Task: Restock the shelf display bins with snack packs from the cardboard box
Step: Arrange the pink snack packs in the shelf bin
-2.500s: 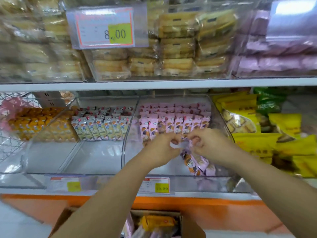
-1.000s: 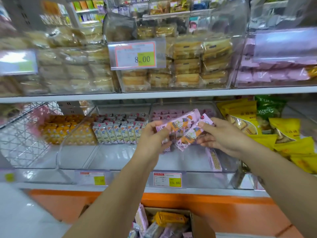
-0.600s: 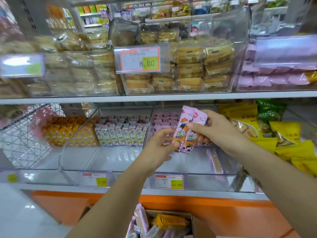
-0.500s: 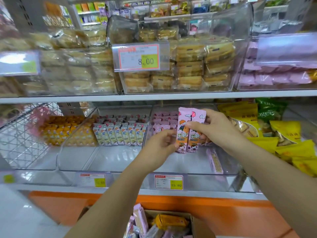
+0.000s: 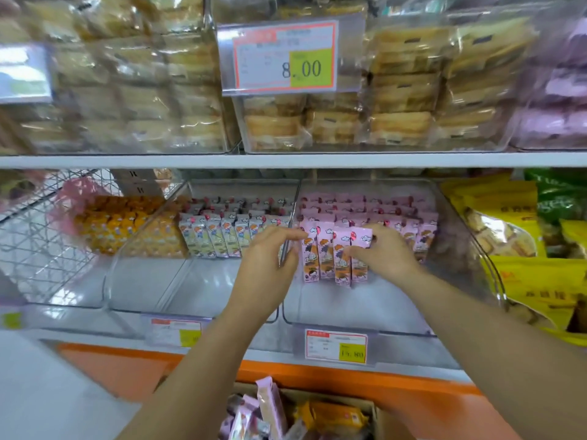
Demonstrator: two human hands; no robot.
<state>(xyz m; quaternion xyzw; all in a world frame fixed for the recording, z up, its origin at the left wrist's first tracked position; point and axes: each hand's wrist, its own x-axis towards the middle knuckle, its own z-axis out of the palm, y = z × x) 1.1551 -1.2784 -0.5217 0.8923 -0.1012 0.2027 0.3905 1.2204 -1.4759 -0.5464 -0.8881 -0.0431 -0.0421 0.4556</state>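
A white shelf board [image 5: 286, 160] is spanning the view, carrying clear bins of wrapped cakes [image 5: 403, 128]. Beneath it, a rigid clear plastic bin [image 5: 359, 325] with a curved front lip is holding glossy pink snack packs [image 5: 365, 204] upright in rows at its back, leaving its smooth floor in front bare. The neighbouring bin [image 5: 197, 281] on the left is keeping pale packs [image 5: 222, 236] the same way. Below, a cardboard box [image 5: 386, 423] is lying open, holding loose pink and orange packs. The right hand [image 5: 384, 252] is gripping a row of four packs [image 5: 333, 258] upright just ahead of the stocked rows, thumb in front. The left hand [image 5: 270, 258] is curving at the bins' shared wall edge, fingertips reaching the leftmost pack's top. Whether it is pinching anything cannot be told.
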